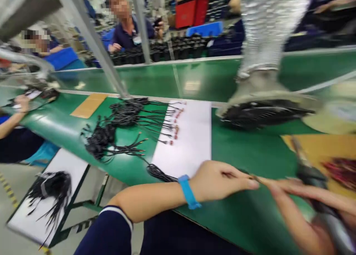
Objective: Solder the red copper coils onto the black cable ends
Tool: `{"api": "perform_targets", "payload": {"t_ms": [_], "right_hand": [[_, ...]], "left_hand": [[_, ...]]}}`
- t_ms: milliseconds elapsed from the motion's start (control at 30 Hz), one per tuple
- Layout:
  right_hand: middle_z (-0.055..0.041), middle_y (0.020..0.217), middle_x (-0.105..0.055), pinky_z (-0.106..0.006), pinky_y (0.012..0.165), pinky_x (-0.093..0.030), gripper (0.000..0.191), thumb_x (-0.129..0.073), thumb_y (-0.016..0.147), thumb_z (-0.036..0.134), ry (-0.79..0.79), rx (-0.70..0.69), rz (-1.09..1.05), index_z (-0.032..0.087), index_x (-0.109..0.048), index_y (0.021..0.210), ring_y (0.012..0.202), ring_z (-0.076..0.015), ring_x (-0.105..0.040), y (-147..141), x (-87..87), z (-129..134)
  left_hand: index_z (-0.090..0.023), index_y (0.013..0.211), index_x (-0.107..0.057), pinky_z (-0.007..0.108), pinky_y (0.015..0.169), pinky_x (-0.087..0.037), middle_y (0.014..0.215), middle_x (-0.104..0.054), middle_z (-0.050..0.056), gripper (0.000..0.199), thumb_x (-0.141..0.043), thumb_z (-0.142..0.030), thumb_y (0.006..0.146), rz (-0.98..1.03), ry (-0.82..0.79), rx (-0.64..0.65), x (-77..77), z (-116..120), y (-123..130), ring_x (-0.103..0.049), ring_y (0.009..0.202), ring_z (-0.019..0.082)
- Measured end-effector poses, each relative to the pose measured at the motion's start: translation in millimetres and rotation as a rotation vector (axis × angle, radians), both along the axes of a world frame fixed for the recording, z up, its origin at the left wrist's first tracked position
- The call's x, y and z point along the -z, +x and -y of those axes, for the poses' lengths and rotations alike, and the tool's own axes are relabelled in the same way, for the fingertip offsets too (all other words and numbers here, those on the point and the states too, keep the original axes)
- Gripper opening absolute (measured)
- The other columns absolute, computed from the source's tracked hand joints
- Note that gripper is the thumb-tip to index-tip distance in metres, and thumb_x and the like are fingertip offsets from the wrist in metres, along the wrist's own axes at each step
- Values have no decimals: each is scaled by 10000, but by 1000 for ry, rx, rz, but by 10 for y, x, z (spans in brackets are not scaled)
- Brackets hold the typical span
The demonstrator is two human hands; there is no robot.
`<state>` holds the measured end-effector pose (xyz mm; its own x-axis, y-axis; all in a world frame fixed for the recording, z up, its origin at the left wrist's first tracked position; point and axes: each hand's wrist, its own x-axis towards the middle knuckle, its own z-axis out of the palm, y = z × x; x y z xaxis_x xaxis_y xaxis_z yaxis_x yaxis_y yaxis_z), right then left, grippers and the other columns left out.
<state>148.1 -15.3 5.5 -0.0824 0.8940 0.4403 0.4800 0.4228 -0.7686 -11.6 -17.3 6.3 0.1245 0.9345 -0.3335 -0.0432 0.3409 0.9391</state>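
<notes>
The left hand (222, 182) pinched the end of a thin dark cable (250, 176) between thumb and fingers, and the right hand (306, 227) met it there, its thumb and forefinger closed on the same blurred end. A dark-handled tool (311, 177) lay along the right hand; whether that hand gripped it, I cannot tell. Beyond the left hand, a white sheet (191, 136) on the green tabletop (239, 147) bore the tips of black cables (126, 112), bunched farther left. Past the right hand sat a heap of reddish wires (340, 171)
</notes>
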Motion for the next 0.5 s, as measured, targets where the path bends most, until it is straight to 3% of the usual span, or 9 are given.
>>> {"api": "perform_targets", "payload": {"t_ms": [67, 167, 233, 367, 500], "right_hand": [[-44, 769, -666, -404, 630, -506, 160, -660, 751, 405, 51, 56, 103, 280, -622, 842, 675, -224, -634, 43, -54, -4], [-24, 878, -681, -324, 694, -549, 194, -632, 790, 323, 140, -76, 150, 235, -548, 942, 789, -184, -664, -8, -133, -66], [-10, 876, -667, -256, 656, -549, 182, -623, 798, 251, 178, -141, 194, 228, -522, 949, 765, -145, -662, -43, -181, -102], [19, 773, -645, -195, 563, -528, 154, -606, 809, 206, 142, -188, 248, 226, -506, 924, 647, -107, -642, -29, -240, -130], [21, 732, -654, -198, 554, -533, 207, -649, 784, 232, 32, -118, 121, 223, -485, 910, 627, -111, -641, -4, -199, -109]], "left_hand": [[-134, 765, -733, 239, 487, -322, 594, -585, 11, 285, -698, -396, 656, -7, 20, -1, -2, -3, -17, -394, 515, 89], [-152, 745, -729, 249, 486, -292, 593, -549, 7, 215, -665, -351, 692, -125, 102, 28, -57, -1, -46, -376, 511, 94], [-162, 747, -728, 256, 505, -302, 601, -516, -1, 187, -644, -327, 722, -213, 161, 65, -97, 7, -56, -374, 517, 94], [-179, 905, -719, 273, 609, -404, 694, -524, 11, 206, -624, -274, 749, -295, 233, 136, -162, -8, -92, -441, 590, 113], [-189, 1083, -664, 301, 776, -464, 911, -578, 61, 307, -485, -195, 834, -222, 242, 142, -210, -47, -156, -546, 796, 148]]}}
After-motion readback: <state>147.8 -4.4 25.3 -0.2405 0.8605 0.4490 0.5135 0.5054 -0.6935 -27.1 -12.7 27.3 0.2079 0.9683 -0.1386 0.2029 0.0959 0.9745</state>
